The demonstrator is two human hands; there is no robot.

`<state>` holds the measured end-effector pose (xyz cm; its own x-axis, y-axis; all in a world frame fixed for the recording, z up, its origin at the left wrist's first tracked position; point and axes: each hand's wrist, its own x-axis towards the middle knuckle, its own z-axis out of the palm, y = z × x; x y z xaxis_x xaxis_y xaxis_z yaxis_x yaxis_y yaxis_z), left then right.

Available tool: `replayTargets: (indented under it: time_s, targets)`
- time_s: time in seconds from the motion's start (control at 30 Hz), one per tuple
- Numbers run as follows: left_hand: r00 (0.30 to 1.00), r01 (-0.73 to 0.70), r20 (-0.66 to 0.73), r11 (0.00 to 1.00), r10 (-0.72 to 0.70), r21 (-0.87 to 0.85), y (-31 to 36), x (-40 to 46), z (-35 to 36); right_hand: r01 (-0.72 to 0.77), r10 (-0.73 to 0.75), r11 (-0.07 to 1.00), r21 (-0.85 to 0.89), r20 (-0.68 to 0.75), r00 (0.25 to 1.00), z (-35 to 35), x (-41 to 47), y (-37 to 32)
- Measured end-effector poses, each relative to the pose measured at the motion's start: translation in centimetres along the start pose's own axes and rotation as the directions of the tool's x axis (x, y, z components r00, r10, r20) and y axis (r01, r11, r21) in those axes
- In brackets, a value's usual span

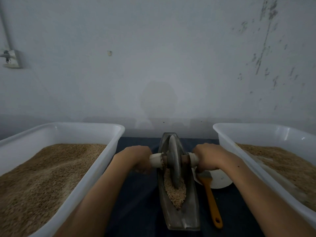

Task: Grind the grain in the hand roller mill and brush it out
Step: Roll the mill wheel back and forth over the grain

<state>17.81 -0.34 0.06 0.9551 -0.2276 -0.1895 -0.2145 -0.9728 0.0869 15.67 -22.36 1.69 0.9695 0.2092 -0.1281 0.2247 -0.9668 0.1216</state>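
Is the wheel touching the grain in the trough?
Touching. The head view shows the wheel with its lower edge sunk into the grain heaped in the trough.

Boat-shaped metal trough (179,218), lower centre of frame, lengthwise. Upright stone wheel (174,161) in it on white-handled axle. Tan grain (175,194) heaped at near end. Orange-handled brush (211,200) flat, just right.

Single head-worn wide-angle view, looking forward and down over the person's own forearms. Close on the counter (136,194); mill trough (177,211) dead centre. Upper half is wall (153,57). Tubs cut off at both edges.
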Motion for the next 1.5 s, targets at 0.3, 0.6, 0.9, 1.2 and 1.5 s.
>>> replayTargets:
  time_s: [0.3,0.6,0.9,1.2,1.5]
  targets:
    - [0.939,0.051,-0.344,0.995,-0.021,0.08,0.1,0.5,1.2,-0.091,0.059,0.995,-0.042,-0.493,0.868,2.4,1.1,-0.8]
    - [0.96,0.04,-0.28,0.991,-0.004,0.126,0.0,0.4,1.0,-0.068,0.04,0.996,-0.058,-0.391,0.92,1.8,0.8,-0.6]
    - [0.996,0.001,0.093,0.999,0.002,-0.04,0.1,-0.3,-0.4,-0.037,0.033,0.998,0.051,0.069,0.997,-0.2,-0.3,-0.1]
    - [0.917,0.076,-0.398,0.989,-0.019,0.127,0.3,0.5,1.3,-0.12,0.122,0.992,0.04,-0.56,0.819,3.2,1.2,-1.0]
    - [0.958,0.052,-0.286,0.993,-0.019,0.11,-0.1,0.3,0.9,-0.15,0.133,0.989,-0.011,-0.403,0.905,2.0,0.8,-1.1]
